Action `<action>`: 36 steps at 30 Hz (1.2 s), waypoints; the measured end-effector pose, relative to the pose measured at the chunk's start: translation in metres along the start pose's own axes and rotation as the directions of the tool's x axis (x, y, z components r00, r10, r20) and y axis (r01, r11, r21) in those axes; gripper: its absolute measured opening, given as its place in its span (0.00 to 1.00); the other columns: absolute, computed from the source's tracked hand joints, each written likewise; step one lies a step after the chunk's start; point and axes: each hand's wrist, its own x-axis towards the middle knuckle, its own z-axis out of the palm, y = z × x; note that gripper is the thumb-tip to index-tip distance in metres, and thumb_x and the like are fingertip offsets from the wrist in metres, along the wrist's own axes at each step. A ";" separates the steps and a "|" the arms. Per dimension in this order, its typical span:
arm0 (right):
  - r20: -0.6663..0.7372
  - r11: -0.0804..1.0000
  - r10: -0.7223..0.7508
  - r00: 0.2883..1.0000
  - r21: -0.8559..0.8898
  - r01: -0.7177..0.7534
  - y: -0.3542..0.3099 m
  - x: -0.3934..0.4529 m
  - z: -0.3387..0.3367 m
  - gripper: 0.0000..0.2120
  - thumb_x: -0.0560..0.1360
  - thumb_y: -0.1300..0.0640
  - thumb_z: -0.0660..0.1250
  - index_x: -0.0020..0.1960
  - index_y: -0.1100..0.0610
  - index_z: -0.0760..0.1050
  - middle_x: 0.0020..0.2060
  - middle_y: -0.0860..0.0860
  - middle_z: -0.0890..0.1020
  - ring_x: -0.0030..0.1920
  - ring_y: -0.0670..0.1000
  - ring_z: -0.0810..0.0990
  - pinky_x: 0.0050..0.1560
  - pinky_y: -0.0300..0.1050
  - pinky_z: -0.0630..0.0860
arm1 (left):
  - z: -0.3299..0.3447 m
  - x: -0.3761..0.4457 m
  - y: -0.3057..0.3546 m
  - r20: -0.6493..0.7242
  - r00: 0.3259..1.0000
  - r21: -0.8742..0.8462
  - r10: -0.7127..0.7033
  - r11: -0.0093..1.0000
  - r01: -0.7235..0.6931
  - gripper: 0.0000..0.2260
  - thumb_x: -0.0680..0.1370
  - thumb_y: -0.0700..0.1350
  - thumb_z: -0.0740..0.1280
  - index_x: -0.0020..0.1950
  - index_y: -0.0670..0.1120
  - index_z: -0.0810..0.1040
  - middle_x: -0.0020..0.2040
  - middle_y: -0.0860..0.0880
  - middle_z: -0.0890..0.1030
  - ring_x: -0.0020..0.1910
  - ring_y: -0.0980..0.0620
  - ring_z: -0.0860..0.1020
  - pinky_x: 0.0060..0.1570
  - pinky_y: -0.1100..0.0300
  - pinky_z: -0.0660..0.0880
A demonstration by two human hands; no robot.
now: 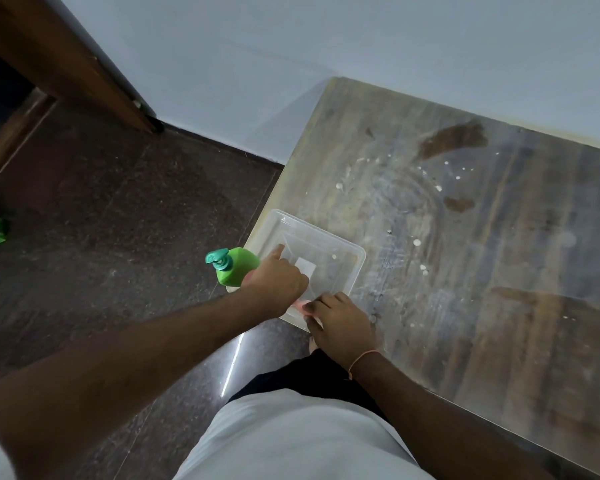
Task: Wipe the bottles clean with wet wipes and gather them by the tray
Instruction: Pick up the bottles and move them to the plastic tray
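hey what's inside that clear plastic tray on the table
Inside the clear tray lies a small white square piece, perhaps a wipe or label. The left hand and right hand cover its near corner, where something pink peeks out.

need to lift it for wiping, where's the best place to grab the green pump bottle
Judging by its pose, grip the green pump bottle around its broad body, just below the teal pump. It stands at the table's near-left corner, left of the clear tray, with the left hand over its right side, so come from the open floor side.
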 end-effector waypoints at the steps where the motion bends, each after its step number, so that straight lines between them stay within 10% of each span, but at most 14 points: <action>1: 0.005 1.000 0.001 1.000 -0.001 -0.001 0.001 0.000 0.000 0.14 0.79 0.46 0.62 0.57 0.47 0.84 0.47 0.46 0.83 0.49 0.53 0.79 0.38 0.49 0.80 | 0.002 0.000 0.000 -0.002 1.000 -0.002 -0.002 1.000 0.002 0.12 0.82 0.46 0.66 0.66 0.50 0.75 0.52 0.51 0.84 0.56 0.46 0.82 0.82 0.40 0.50; 23: 0.073 0.999 0.033 0.997 0.019 -0.035 0.003 -0.006 -0.011 0.14 0.76 0.50 0.72 0.62 0.49 0.82 0.54 0.46 0.84 0.51 0.55 0.80 0.42 0.50 0.81 | 0.000 -0.004 0.003 0.001 1.000 -0.040 0.004 0.999 -0.004 0.14 0.80 0.47 0.69 0.66 0.52 0.77 0.54 0.51 0.84 0.59 0.46 0.82 0.82 0.38 0.50; 36: 0.111 0.990 0.016 0.994 0.137 -0.031 -0.002 -0.001 0.003 0.18 0.82 0.50 0.58 0.63 0.53 0.83 0.55 0.49 0.83 0.49 0.57 0.81 0.47 0.54 0.81 | 0.011 -0.003 0.001 0.009 1.000 -0.028 0.019 0.999 -0.019 0.17 0.78 0.48 0.71 0.67 0.53 0.76 0.56 0.51 0.85 0.59 0.46 0.82 0.81 0.38 0.49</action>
